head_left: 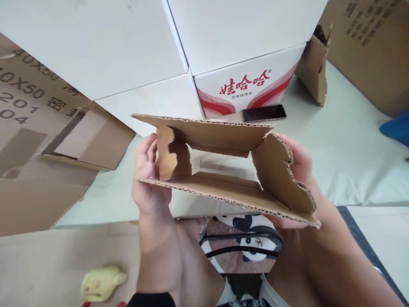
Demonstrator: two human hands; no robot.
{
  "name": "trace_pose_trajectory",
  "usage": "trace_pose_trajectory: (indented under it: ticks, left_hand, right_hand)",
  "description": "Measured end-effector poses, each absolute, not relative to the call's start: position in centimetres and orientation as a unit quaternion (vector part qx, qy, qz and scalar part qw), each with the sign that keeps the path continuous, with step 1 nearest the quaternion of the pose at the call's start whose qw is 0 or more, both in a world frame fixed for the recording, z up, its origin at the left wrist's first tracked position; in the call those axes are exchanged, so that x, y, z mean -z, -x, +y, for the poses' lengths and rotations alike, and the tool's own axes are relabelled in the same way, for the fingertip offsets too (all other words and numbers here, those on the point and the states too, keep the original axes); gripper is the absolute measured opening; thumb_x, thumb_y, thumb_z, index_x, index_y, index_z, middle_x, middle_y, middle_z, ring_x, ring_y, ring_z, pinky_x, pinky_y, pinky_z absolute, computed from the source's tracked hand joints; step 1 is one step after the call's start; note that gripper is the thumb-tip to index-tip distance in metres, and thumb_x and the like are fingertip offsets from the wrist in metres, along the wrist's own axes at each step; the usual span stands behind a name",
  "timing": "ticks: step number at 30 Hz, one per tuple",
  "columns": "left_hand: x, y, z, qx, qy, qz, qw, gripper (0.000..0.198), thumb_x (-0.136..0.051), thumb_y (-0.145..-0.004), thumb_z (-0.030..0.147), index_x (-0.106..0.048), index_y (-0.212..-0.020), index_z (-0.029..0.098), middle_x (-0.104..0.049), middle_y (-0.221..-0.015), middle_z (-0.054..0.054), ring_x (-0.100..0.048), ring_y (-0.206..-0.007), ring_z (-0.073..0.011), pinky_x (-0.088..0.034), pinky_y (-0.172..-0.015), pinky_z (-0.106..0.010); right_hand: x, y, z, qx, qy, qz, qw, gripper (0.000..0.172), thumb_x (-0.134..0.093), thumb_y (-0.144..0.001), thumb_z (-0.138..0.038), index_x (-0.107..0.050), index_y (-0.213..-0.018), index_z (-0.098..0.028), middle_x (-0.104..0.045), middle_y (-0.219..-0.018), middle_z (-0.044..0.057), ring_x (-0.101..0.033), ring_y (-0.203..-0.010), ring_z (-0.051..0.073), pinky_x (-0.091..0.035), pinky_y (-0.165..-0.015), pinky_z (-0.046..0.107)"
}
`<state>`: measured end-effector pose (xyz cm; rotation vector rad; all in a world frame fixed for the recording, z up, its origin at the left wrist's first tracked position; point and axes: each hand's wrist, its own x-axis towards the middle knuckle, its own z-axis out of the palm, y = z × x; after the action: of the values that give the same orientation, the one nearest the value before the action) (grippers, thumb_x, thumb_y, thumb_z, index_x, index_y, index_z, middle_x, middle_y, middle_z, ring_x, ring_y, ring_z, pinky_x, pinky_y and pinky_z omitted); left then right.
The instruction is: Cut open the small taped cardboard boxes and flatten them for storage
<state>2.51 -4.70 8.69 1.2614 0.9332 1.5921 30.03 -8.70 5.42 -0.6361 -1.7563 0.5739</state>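
Note:
Between my two hands is a brown cardboard box [217, 186], a long rectangular sleeve with its top and bottom open. Through it I see the pale green surface below. My left hand [148, 179] grips the left short end, fingers outside along the curled side flap. My right hand [298, 164] wraps round the right short end, where a torn-edged flap stands up. Part of that hand is hidden behind the cardboard. Just beyond the box a black phone [264, 113] lies against a white carton [247, 91] with red print.
Stacked white cartons [128, 42] stand at the back. Large brown cartons [28, 106] are at the left, with another brown carton [370, 51] at the back right. A folded cardboard piece [315, 68] leans there. A blue object [396, 128] sits far right; a yellow bottle [102, 283] lies on the floor.

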Motion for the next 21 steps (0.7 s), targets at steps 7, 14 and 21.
trace_pose_trajectory:
  ticks: [7, 14, 21]
  left_hand:
    - [-8.8, 0.0, -4.8, -0.519, -0.609, 0.465, 0.378, 0.057, -0.066, -0.075, 0.074, -0.083, -0.094, 0.024, -0.048, -0.152, -0.008, -0.05, -0.138, -0.0425, -0.039, -0.123, -0.059]
    - [-9.2, -1.6, -5.1, -0.589, -0.601, 0.433, 0.324, 0.051, -0.06, -0.08, 0.075, -0.065, -0.07, 0.025, -0.059, -0.121, -0.007, -0.059, -0.112, -0.0335, -0.049, -0.102, -0.054]
    - [-8.0, -1.9, -3.7, -0.611, -0.632, 0.423, 0.218, 0.075, -0.069, -0.057, 0.091, -0.038, -0.08, 0.026, -0.046, -0.095, -0.004, -0.051, -0.098, -0.0281, -0.044, -0.09, -0.044]
  right_hand:
    - [-5.7, -30.3, -9.0, -0.302, 0.285, -0.735, 0.535, 0.095, -0.072, -0.079, -0.061, -0.028, -0.161, -0.04, -0.045, -0.155, 0.006, -0.046, -0.144, 0.037, -0.045, -0.119, 0.055]
    - [-5.0, -30.2, -8.9, -0.335, 0.312, -0.706, 0.54, 0.09, -0.064, -0.083, -0.068, -0.024, -0.16, -0.043, -0.041, -0.163, 0.003, -0.045, -0.148, 0.035, -0.047, -0.119, 0.055]
    - [-5.3, -30.1, -8.4, -0.312, 0.32, -0.71, 0.544, 0.066, -0.061, -0.096, -0.047, -0.04, -0.158, -0.034, -0.047, -0.163, 0.005, -0.047, -0.15, 0.031, -0.043, -0.123, 0.052]
